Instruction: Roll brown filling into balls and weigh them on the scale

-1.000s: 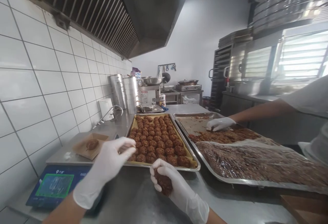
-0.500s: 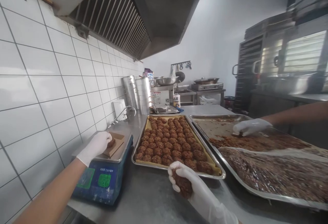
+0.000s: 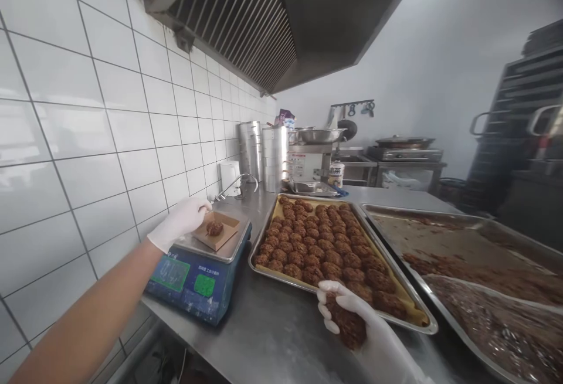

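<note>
My left hand, in a white glove, reaches over a blue digital scale and touches a small brown ball of mixture lying on a brown paper sheet on the scale pan. My right hand, also gloved, is closed around a lump of brown mixture near the front edge of a steel tray. That tray is lined with yellow paper and filled with rows of several brown balls.
A larger steel tray with loose brown mixture, partly under plastic film, lies at the right. Stacked steel pots, a tap and a machine with a bowl stand at the back. White tiled wall runs along the left.
My left hand went from the tray of balls to the scale and now rests on the small ball there. The view swung left, so the other person's gloved hand is out of sight.
</note>
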{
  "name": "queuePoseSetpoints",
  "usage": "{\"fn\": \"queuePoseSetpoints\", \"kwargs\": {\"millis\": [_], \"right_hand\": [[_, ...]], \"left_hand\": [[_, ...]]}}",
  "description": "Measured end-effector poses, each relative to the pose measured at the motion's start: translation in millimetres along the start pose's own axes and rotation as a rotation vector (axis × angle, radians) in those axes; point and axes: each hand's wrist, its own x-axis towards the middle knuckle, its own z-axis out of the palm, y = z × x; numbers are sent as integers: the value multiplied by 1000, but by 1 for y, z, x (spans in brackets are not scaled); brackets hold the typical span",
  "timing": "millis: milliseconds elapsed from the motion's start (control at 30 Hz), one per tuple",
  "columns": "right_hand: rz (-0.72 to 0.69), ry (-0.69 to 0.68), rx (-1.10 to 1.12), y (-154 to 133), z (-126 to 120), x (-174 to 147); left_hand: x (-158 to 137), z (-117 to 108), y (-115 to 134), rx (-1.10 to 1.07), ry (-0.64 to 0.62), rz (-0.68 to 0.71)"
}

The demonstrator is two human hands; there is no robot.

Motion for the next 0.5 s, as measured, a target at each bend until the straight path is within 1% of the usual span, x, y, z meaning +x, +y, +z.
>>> {"fn": "queuePoseSetpoints", "kwargs": {"millis": [100,267,400,500], "right_hand": [[40,6,25,1,0,0],[45,17,26,2,0,1],[47,25,22,1,1,0],[41,27,21,-1,3,-2]], "left_hand": [[-4,-5,7,-13,-4,13],[-6,-9,13,-19,-22,2],[-4,-8,17,-15,-52,5],[1,-2,19,-14,-77,1]]}}
